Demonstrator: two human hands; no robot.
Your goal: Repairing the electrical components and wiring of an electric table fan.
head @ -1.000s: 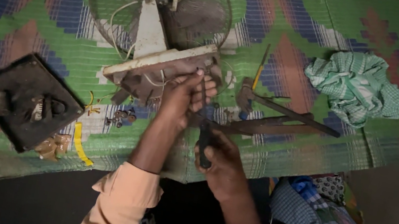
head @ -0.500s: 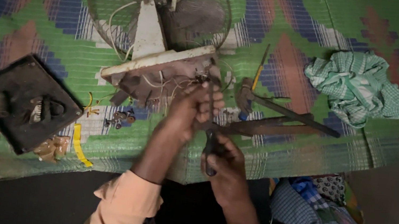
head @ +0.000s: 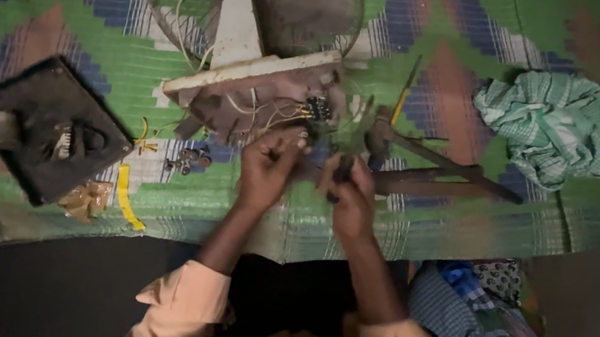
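Note:
A table fan lies on the mat with its base opened, showing loose wires and a small switch block. My left hand is just below that open base. Its fingertips are pinched together on what looks like a thin wire end. My right hand is close beside it, closed around the handle of a small dark tool. The two hands almost touch.
A dark square cover plate lies at the left, with small screws and a yellow strip near it. To the right are a yellow-handled screwdriver, long dark metal tongs and a crumpled green checked cloth. A bag sits at lower right.
My left hand has come down from the fan's open base towards me. My right hand has moved up with the dark tool, and the hands now meet.

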